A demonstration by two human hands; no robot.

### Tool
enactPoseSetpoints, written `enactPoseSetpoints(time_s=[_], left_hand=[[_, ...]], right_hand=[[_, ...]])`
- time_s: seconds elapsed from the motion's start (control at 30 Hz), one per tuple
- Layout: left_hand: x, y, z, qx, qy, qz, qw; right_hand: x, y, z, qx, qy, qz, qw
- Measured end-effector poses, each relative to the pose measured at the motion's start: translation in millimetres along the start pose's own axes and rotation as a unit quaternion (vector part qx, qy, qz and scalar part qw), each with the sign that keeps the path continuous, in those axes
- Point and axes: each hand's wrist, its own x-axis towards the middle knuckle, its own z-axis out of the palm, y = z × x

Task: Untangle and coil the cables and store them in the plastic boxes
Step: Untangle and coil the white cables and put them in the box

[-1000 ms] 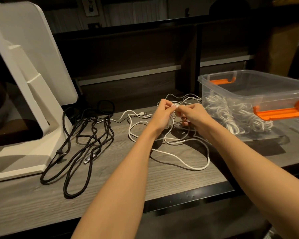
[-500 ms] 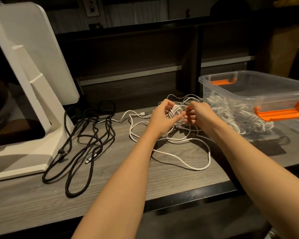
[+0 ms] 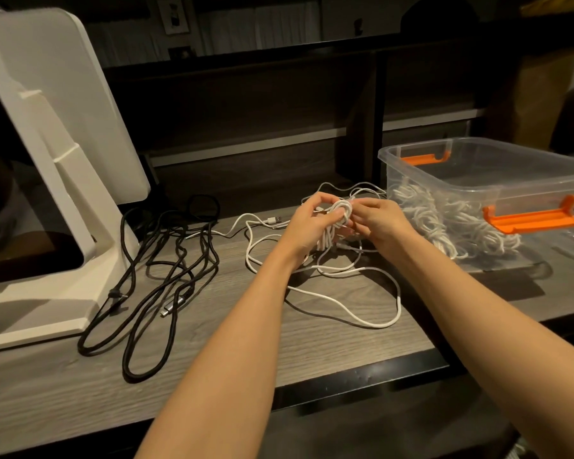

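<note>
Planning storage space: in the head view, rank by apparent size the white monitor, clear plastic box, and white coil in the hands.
1. white monitor
2. clear plastic box
3. white coil
The monitor sits nearer the camera, so its lead may be exaggerated.

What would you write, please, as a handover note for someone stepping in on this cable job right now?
Left hand: holds a small white coil above the desk.
Right hand: pinches the same coil from the other side.
White cable: its loose length lies in loops on the desk.
Black cable: tangled and untouched, beside the white stand.
Plastic box: open, at the right, already holding white coiled cables.
Left: finish this coil, box it, then the black cable.
</note>
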Motion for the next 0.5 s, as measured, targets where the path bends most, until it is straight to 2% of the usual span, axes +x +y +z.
enactPoseSetpoints(time_s=[0.07, 0.23, 0.5], left_hand=[[-2, 0, 0, 0.023, -0.009, 0.001, 1.0], [-3, 3, 1, 0.048, -0.042, -0.02, 0.998], [-5, 5, 0, -0.009, -0.105, -0.084, 0.991]], right_hand=[[2, 3, 0, -0.052, 0.045, -0.024, 0.997], [9, 9, 3, -0.1, 0.117, -0.073, 0.985], [12, 13, 3, -0.154, 0.165, -0.106, 0.968]])
